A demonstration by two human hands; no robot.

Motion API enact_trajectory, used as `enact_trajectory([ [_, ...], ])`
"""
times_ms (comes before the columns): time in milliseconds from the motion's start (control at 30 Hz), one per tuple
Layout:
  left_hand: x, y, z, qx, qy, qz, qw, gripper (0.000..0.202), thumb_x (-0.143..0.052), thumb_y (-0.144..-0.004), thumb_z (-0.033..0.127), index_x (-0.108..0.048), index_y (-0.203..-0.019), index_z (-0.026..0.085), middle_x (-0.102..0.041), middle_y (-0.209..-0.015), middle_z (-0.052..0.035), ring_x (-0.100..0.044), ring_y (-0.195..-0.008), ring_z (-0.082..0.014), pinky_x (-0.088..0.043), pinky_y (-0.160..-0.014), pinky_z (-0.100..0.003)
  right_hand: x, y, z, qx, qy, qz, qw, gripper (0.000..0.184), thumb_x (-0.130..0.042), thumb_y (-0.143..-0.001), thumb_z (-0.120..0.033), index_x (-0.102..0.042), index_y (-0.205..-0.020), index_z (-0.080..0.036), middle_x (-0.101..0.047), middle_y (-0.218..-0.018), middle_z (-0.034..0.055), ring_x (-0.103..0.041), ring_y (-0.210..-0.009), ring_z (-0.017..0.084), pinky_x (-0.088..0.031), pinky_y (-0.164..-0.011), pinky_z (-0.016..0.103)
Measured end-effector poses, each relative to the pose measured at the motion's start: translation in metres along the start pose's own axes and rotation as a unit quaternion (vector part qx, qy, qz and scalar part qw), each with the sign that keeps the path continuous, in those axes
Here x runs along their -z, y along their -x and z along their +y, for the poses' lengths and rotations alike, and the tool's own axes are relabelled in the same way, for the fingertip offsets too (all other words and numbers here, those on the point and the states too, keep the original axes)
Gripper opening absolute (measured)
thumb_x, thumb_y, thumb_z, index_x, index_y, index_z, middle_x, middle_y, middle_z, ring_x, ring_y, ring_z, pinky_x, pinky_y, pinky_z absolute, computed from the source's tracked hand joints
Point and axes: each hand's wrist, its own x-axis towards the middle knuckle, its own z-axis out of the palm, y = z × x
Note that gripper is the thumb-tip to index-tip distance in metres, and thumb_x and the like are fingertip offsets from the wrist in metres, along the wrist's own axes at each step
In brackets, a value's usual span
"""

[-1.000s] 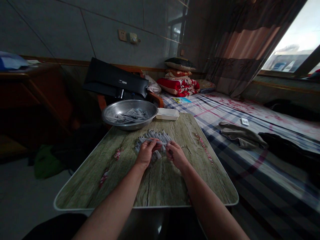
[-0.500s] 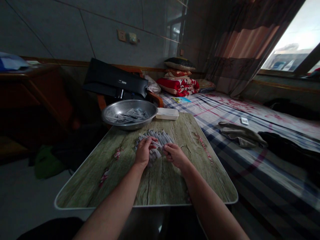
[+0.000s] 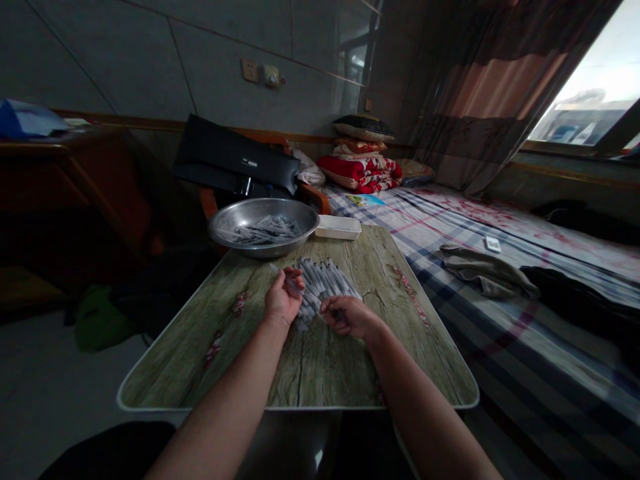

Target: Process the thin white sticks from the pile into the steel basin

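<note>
A pile of thin grey-white tubes (image 3: 323, 283) lies on the wood-patterned table (image 3: 320, 373). My left hand (image 3: 281, 300) is at the pile's left edge, fingers curled round one tube whose tip sticks out up-left. Just right of it, my right hand (image 3: 345, 315) rests on the near edge of the pile, fingers pinched on something I cannot make out.
A metal basin (image 3: 263, 227) holding more tubes stands at the table's far edge, a white rectangular tray (image 3: 339, 227) beside it. A black monitor (image 3: 235, 160) leans behind. A bed with a checked sheet (image 3: 500, 280) lies right, with folded quilts (image 3: 361, 170).
My left hand has drawn one tube out of the pile toward the left. My right hand has slid a little nearer and lower. The view shifted slightly.
</note>
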Motion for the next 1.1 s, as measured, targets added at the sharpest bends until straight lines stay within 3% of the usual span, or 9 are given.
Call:
enact_trajectory([
  [133, -0.003, 0.004, -0.003, 0.015, 0.009, 0.001, 1.0, 0.026, -0.058, -0.097, 0.029, -0.063, -0.075, 0.016, -0.067, -0.067, -0.0034, -0.057, -0.052, -0.0083, -0.047, -0.051, -0.017, -0.011, -0.002, 0.004, 0.006, 0.02, 0.035, 0.999, 0.033, -0.07, -0.077, -0.047, -0.05, -0.081, -0.022, -0.043, -0.051, -0.01, -0.024, -0.036, 0.004, -0.012, -0.035, 0.017],
  [267, -0.002, 0.002, -0.003, 0.013, 0.01, 0.002, 1.0, 0.023, -0.06, -0.096, 0.028, -0.064, -0.077, 0.016, -0.068, -0.071, -0.0037, -0.059, -0.057, -0.0091, -0.05, -0.055, -0.019, -0.015, 0.003, 0.004, 0.008, 0.073, -0.037, 0.997, 0.038, -0.078, -0.075, -0.045, -0.049, -0.08, -0.021, -0.041, -0.054, -0.0107, -0.025, -0.039, 0.003, -0.013, -0.036, 0.017],
  [500, 0.006, -0.005, 0.004, 0.027, 0.065, 0.016, 0.997, 0.023, -0.055, -0.096, 0.02, -0.062, -0.075, 0.015, -0.067, -0.074, -0.004, -0.057, -0.057, -0.0072, -0.048, -0.054, -0.017, 0.002, 0.019, -0.006, 0.012, 0.0, -0.134, 0.991, 0.039, -0.081, -0.07, -0.039, -0.047, -0.075, -0.021, -0.033, -0.05, -0.0128, -0.017, -0.038, 0.002, -0.009, -0.037, 0.017],
  [633, 0.003, 0.006, -0.006, 0.102, -0.014, -0.039, 0.994, 0.01, -0.065, -0.09, 0.024, -0.067, -0.086, 0.015, -0.07, -0.082, -0.0069, -0.06, -0.059, -0.0092, -0.043, -0.047, -0.017, -0.001, 0.015, -0.008, 0.077, -0.011, -0.065, 0.995, 0.038, -0.078, -0.076, -0.045, -0.047, -0.075, -0.021, -0.033, -0.048, -0.0126, -0.017, -0.038, 0.003, -0.01, -0.037, 0.017],
  [733, 0.0, 0.017, -0.02, 0.16, -0.089, -0.102, 0.978, 0.02, -0.079, -0.079, 0.029, -0.07, -0.091, 0.014, -0.072, -0.088, -0.0076, -0.061, -0.062, -0.0104, -0.044, -0.049, -0.018, -0.006, 0.009, -0.005, 0.085, 0.0, -0.008, 0.996, 0.037, -0.077, -0.078, -0.046, -0.051, -0.08, -0.021, -0.032, -0.049, -0.0129, -0.017, -0.039, 0.003, -0.01, -0.037, 0.017],
  [833, -0.001, 0.024, -0.028, 0.156, -0.149, -0.141, 0.966, 0.027, -0.087, -0.07, 0.03, -0.067, -0.079, 0.015, -0.068, -0.079, -0.0023, -0.06, -0.06, -0.0094, -0.045, -0.05, -0.018, -0.007, 0.008, -0.003, 0.068, 0.017, -0.003, 0.998, 0.036, -0.077, -0.078, -0.046, -0.053, -0.083, -0.02, -0.03, -0.05, -0.0132, -0.017, -0.04, 0.004, -0.01, -0.038, 0.018],
  [933, -0.002, 0.025, -0.027, 0.152, -0.135, -0.159, 0.966, 0.028, -0.084, -0.074, 0.031, -0.061, -0.071, 0.015, -0.062, -0.07, 0.0009, -0.056, -0.055, -0.0092, -0.047, -0.05, -0.02, -0.005, 0.011, -0.005, 0.065, 0.002, -0.019, 0.998, 0.029, -0.076, -0.077, -0.035, -0.055, -0.087, -0.02, -0.034, -0.053, -0.0117, -0.02, -0.041, 0.004, -0.011, -0.04, 0.018],
  [1033, -0.005, 0.025, -0.021, 0.201, -0.054, -0.138, 0.968, 0.019, -0.072, -0.085, 0.026, -0.06, -0.073, 0.017, -0.06, -0.067, 0.0005, -0.06, -0.058, -0.0119, -0.056, -0.062, -0.027, -0.003, 0.011, -0.01, 0.148, -0.067, 0.026, 0.986, 0.028, -0.069, -0.063, -0.015, -0.056, -0.087, -0.02, -0.043, -0.063, -0.0077, -0.031, -0.046, 0.006, -0.021, -0.042, 0.018],
  [1100, -0.007, 0.026, -0.019, 0.246, -0.014, -0.11, 0.963, 0.013, -0.061, -0.09, 0.02, -0.062, -0.078, 0.016, -0.065, -0.07, -0.0025, -0.065, -0.063, -0.0141, -0.059, -0.071, -0.032, -0.001, 0.007, -0.012, 0.246, -0.106, 0.097, 0.959, 0.031, -0.059, -0.053, -0.008, -0.054, -0.081, -0.02, -0.049, -0.071, -0.0047, -0.042, -0.055, 0.008, -0.033, -0.049, 0.02],
])
